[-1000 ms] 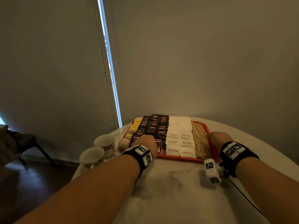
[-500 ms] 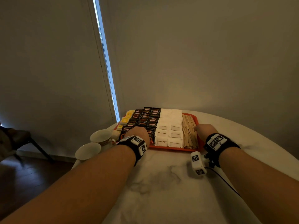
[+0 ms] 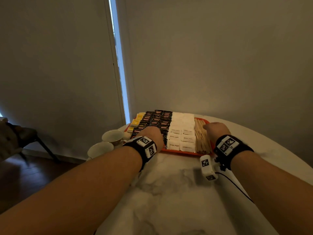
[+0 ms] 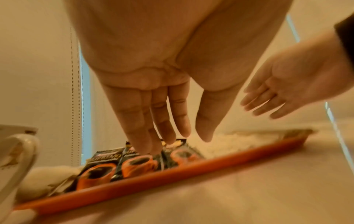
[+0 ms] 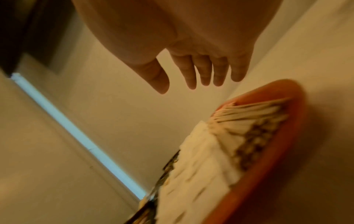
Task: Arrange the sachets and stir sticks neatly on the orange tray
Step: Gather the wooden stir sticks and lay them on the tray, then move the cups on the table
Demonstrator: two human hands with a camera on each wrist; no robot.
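The orange tray holds rows of yellow sachets, black sachets and white sachets, with wooden stir sticks along its right side. My left hand is over the near black sachets. In the left wrist view its straight fingers point down onto the black sachets and hold nothing. My right hand hovers at the tray's right side. It is open and empty above the stir sticks and white sachets.
Two white cups stand left of the tray near the round marble table's edge. A wall rises close behind the tray. A dark chair stands on the floor at the far left.
Both hands stay over the tray's near end. The right hand has shifted slightly inward over the stir sticks. The head view has moved a little.
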